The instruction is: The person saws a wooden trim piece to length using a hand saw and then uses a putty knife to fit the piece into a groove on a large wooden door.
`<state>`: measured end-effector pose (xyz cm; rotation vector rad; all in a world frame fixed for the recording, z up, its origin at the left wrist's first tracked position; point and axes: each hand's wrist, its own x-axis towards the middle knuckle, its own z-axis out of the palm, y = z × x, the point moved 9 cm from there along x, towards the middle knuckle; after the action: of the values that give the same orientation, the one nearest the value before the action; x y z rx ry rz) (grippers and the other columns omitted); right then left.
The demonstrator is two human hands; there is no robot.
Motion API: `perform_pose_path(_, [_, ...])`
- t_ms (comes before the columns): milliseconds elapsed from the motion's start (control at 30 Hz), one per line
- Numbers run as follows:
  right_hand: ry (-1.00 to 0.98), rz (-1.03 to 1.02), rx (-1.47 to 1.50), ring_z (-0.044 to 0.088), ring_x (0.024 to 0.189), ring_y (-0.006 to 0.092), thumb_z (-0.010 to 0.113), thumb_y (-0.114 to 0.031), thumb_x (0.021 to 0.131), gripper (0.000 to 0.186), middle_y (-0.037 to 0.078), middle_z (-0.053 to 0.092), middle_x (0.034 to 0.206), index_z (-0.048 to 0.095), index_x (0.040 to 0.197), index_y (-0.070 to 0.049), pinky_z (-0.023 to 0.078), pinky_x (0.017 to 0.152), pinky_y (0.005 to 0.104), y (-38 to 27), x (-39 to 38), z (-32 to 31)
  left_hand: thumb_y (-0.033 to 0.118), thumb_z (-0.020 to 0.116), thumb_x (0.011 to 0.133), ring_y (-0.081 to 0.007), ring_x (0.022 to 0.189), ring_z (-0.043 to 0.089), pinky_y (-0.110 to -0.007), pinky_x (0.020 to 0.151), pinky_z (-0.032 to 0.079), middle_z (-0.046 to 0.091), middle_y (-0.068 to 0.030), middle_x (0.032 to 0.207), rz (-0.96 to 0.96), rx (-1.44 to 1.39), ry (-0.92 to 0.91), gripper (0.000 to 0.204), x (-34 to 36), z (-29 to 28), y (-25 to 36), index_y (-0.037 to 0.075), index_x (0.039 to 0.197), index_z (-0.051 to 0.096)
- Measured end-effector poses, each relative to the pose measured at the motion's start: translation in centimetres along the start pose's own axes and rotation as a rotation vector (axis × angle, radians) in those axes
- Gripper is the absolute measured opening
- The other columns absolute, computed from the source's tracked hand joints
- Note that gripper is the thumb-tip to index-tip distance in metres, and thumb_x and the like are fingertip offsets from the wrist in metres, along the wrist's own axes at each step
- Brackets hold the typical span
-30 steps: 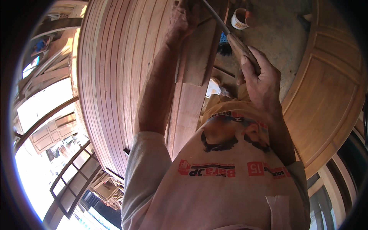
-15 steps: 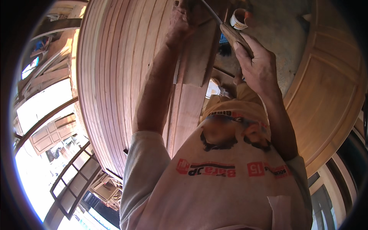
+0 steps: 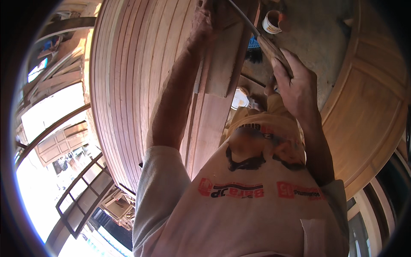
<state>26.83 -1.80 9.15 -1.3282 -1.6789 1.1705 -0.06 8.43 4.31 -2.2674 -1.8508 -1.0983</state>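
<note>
My right hand (image 3: 301, 88) is closed around the flat wooden handle (image 3: 274, 50) of a tool. From the handle a long, thin grey metal blade (image 3: 245, 18) runs up and left, out of the top edge; its exact kind is hard to make out. My left hand (image 3: 206, 20) rests over the wooden workpiece (image 3: 220, 70) at the top, its fingers lost in shadow and at the frame's edge. The workpiece lies on a larger stack of reddish wooden boards (image 3: 141, 64), under and beside my left forearm.
A white bucket (image 3: 270, 26) and a blue plastic basket (image 3: 254, 43) stand on the floor beyond the boards. Near my legs is a white round lid or container (image 3: 240, 99). A panelled wooden door (image 3: 368, 107) leans at right; a wooden lattice frame (image 3: 81, 197) is at left.
My right hand and the tool have drawn back slightly, down and to the right. My left hand stays in about the same place. The view has shifted a little.
</note>
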Motion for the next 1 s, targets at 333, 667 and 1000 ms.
perform_pose_path(333, [0.017,-0.095,-0.052,0.070,0.073,0.0418,0.065,-0.024,0.105,0.023,0.024,0.070,0.083,0.066,0.105,-0.001,0.054,0.064,0.0482,-1.0,1.7,0.8,0.022,0.057,0.105,-0.0515,0.101,0.059,-0.057,0.090,0.048,0.064,-0.0285,0.109,-0.049,-0.014,-0.022,0.028,0.5,-0.6,0.5,-0.002,0.118,0.061])
perform_pose_path(667, [0.016,-0.233,-0.111,0.070,0.073,0.0429,0.067,-0.018,0.103,0.017,0.023,0.067,0.077,0.066,0.100,-0.001,0.054,0.062,0.0475,-3.2,3.9,1.5,0.023,0.058,0.104,-0.0508,0.101,0.060,-0.057,0.090,0.048,0.064,-0.0282,0.109,-0.082,-0.019,-0.033,0.028,0.2,-1.1,0.4,-0.001,0.118,0.061])
perform_pose_path(1000, [0.052,-0.266,-0.202,0.072,0.078,0.0437,0.069,-0.018,0.103,0.017,0.021,0.072,0.081,0.067,0.105,-0.001,0.056,0.063,0.0484,-3.7,5.4,2.2,0.023,0.058,0.104,-0.0501,0.102,0.060,-0.057,0.089,0.049,0.064,-0.0280,0.109,-0.086,-0.034,-0.037,0.027,0.5,-0.8,0.9,-0.001,0.117,0.061])
